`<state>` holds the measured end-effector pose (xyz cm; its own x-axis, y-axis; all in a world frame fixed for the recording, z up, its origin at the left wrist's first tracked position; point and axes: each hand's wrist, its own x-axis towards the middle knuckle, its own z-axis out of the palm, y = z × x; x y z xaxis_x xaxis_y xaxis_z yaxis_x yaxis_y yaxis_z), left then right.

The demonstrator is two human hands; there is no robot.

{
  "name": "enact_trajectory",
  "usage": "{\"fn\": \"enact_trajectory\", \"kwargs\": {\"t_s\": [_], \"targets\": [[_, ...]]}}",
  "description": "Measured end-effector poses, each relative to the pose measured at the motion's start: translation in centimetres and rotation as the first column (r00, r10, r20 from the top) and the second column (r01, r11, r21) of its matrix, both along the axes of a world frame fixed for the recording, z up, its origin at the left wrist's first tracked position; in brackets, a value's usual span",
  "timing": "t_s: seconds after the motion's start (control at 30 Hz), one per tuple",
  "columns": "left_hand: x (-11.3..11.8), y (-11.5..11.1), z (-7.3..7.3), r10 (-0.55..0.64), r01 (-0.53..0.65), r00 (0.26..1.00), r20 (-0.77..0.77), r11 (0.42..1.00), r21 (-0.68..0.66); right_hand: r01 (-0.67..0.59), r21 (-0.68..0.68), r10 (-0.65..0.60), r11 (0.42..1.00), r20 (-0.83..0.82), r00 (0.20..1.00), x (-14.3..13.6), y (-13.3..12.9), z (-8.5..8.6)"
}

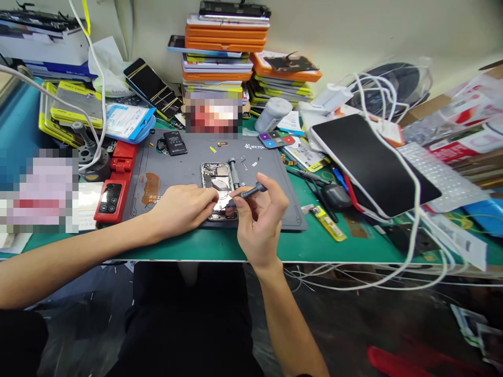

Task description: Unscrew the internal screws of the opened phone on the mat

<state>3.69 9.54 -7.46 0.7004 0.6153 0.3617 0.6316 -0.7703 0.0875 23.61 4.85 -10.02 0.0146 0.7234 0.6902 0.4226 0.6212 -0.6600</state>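
Note:
An opened phone point(218, 178) with its inner parts exposed lies on a grey work mat point(188, 183). My left hand point(183, 207) rests at the phone's left edge, its fingers curled and pressed on the frame. A dark screwdriver point(252, 191) is gripped in my right hand point(261, 220), tilted, with its tip end over the phone's lower right part. My fingers partly hide the phone's lower half. Another screwdriver point(234, 172) lies along the phone's right side. Small metal parts point(245, 164) are scattered farther right.
A black battery point(175, 143) lies at the mat's back left. On the left stands a red device point(108, 201). Boxes point(223, 39) are stacked at the back. To the right are a black-screened tablet point(373, 162), a yellow packet point(328, 222) and loose white cables point(414, 225).

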Motion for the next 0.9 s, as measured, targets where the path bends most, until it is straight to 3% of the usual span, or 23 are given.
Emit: {"fn": "enact_trajectory", "kwargs": {"t_s": [0.17,0.4,0.6,0.8,0.9], "targets": [[0.0,-0.1,0.0,-0.024,0.023,1.0,0.016,0.999,0.026,-0.015,0.046,0.011,0.999,0.093,0.996,0.4,-0.1,-0.4],[-0.1,0.0,0.0,-0.088,0.087,0.996,0.029,0.996,0.032,0.049,0.13,-0.078,0.99,0.231,0.97,0.5,0.0,-0.2],[-0.1,0.1,0.0,-0.109,0.11,0.994,0.021,0.993,-0.03,0.055,0.06,-0.065,0.997,0.18,0.982,0.4,0.1,0.1],[-0.3,0.2,-0.2,-0.137,0.137,0.99,0.018,0.99,-0.028,0.041,0.115,-0.057,0.992,0.14,0.989,0.1,-0.2,-0.3],[-0.4,0.3,-0.2,-0.148,0.149,0.989,0.031,0.988,-0.029,0.252,0.132,-0.247,0.959,-0.054,0.968,0.6,-0.5,0.5]]}}
